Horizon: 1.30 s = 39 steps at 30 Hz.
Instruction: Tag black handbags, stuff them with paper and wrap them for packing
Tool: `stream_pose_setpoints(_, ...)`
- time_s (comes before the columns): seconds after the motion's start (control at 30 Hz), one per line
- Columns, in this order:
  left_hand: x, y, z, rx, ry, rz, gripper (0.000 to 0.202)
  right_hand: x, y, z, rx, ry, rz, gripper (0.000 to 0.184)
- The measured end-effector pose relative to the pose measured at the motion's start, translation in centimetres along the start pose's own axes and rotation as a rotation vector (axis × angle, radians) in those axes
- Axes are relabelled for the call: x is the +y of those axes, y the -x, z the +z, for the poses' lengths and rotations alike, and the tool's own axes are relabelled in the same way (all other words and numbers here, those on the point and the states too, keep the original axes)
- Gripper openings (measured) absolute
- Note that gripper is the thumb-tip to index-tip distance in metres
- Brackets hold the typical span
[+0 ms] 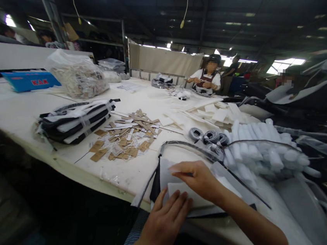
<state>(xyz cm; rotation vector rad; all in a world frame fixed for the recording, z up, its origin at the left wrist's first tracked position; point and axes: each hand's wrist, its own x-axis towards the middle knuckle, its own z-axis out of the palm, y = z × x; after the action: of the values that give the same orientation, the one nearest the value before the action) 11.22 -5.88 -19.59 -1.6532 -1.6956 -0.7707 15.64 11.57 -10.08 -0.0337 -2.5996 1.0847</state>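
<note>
A dark bag (155, 188) lies at the table's front edge, with its wrapped handle (188, 145) arching away behind it. A translucent whitish sheet (167, 165) covers much of the bag, and a smaller white foam-like sheet (202, 200) rests on top. My left hand (168, 216) is open, its fingers laid flat on the near left edge of the smaller sheet. Just above it, my right hand (197, 178) reaches across with thumb and fingers closed together over the translucent sheet. What its fingertips hold, if anything, cannot be made out.
Paper tags (129, 138) with strings lie heaped left of the bag. Beyond are a strapped dark bundle (77, 123), a plastic sack (76, 76) and a blue packet (30, 80). White rolls (260, 148), coiled wrapped straps (210, 136) and flat sheets (220, 113) crowd the right. A person (207, 78) works opposite.
</note>
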Motion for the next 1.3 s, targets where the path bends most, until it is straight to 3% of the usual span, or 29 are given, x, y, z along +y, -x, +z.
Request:
stream_pose_setpoints(0.13, -0.4, 0.2, -0.1, -0.056, 0.019, 0.03, 0.032, 0.6, 3.7, 1.4, -0.011, 0.082, -0.146, 0.027)
stream_pose_setpoints(0.4, -0.5, 1.0, -0.4, -0.127, 0.108, 0.014, 0.033, 1.3, 7.0, 2.1, 0.084, 0.122, -0.213, 0.033)
stream_pose_setpoints(0.67, -0.5, 2.0, 0.0, -0.079, 0.178, -0.014, 0.031, 0.8, 8.3, 2.4, 0.212, 0.043, -0.258, 0.03)
stream_pose_setpoints(1.07, -0.5, 3.5, 1.0, 0.098, 0.27, -0.162, 0.034, 2.4, 10.8, 4.0, 0.19, 0.259, -0.485, 0.043)
stream_pose_setpoints(1.3, -1.1, 2.9, 0.4, -0.043, 0.227, -0.002, 0.038, 1.6, 12.4, 4.2, 0.223, 0.364, -0.527, 0.038)
